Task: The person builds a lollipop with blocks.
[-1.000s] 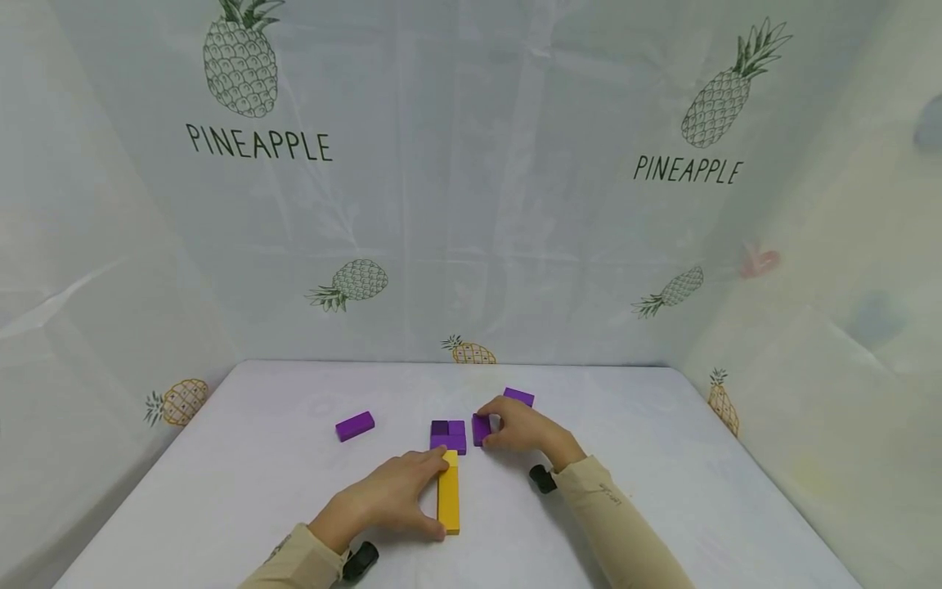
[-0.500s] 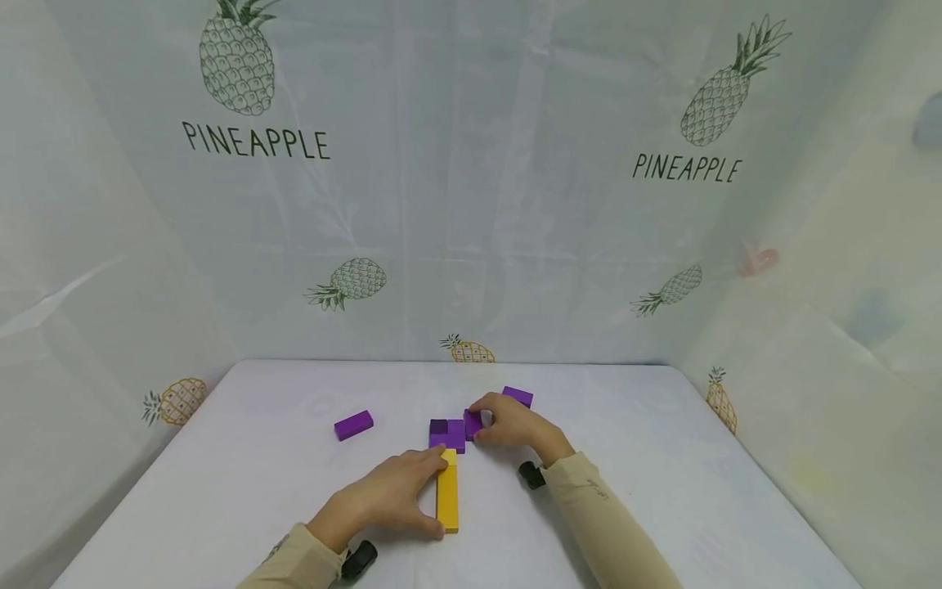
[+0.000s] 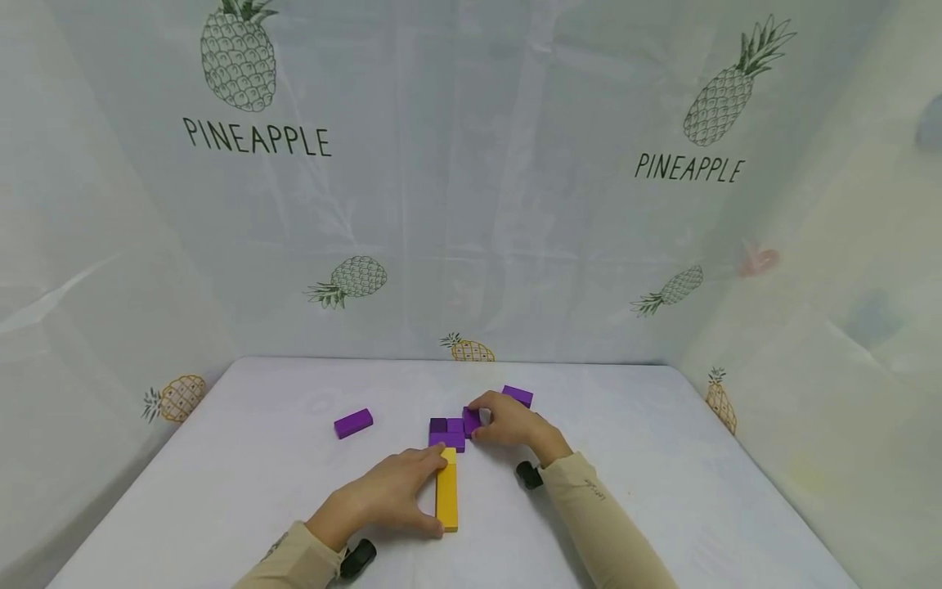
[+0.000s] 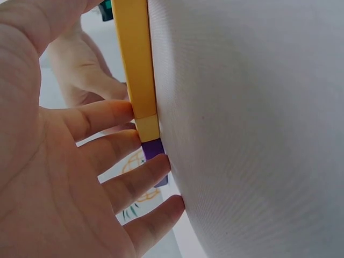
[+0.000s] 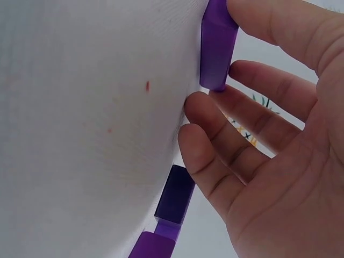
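Observation:
My left hand (image 3: 390, 499) lies along the left side of a long yellow block (image 3: 446, 501). Its extended fingertips touch near the pale yellow block (image 3: 449, 455) at the far end, and the thumb reaches the near end. Beyond stands a purple group: a dark purple block (image 3: 438, 425), a lighter purple block (image 3: 455, 425) and a purple strip-shaped block (image 3: 446, 442) in front. My right hand (image 3: 515, 424) pinches an upright-running purple block (image 3: 471, 422) by its ends, thumb near and index finger far, against or very near the group's right side. That held block (image 5: 217, 48) shows between thumb and fingers in the right wrist view.
One loose purple block (image 3: 354, 423) lies to the left; another purple block (image 3: 518, 396) lies behind the right hand. Black devices (image 3: 358, 559) sit at both wrists. A pineapple-print curtain (image 3: 471, 204) rises behind the white table (image 3: 184, 491).
My right hand has slid the purple block leftward up to the purple group, most of it in the first half second. The left hand and yellow blocks stay put.

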`<state>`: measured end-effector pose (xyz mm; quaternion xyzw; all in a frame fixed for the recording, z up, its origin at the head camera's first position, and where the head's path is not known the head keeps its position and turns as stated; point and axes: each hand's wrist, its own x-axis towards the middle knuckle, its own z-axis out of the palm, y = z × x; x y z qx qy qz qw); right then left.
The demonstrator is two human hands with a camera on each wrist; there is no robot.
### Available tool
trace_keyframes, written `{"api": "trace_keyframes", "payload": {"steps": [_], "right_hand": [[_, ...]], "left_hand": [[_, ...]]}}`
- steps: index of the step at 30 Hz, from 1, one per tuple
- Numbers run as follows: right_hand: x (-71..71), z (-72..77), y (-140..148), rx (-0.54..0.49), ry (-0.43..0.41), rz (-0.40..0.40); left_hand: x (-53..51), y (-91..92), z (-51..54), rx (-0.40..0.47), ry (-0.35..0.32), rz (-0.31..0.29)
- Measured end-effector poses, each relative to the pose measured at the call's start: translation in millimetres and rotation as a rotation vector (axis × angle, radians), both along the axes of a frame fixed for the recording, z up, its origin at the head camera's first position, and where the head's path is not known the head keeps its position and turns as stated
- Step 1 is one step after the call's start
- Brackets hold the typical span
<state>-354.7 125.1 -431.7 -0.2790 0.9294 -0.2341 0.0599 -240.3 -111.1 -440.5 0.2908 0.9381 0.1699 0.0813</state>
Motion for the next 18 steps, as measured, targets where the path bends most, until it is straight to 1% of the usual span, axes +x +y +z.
{"api": "trace_keyframes", "payload": {"steps": [5,12,18], "right_hand": [[0.7,0.4,0.0,-0.002,-0.015,-0.02],[0.8,-0.4,0.2,-0.009,-0.009,-0.023],[1.3,-0.2,0.0,-0.01,-0.012,-0.031]], "left_hand": [[0.0,-0.3,-0.8,-0.001,0.008,-0.008],[-0.3,-1.3,0.3,-0.008,0.015,-0.016],[0.0,-2.8,0.0,-0.012,0.037,-0.035]]}}
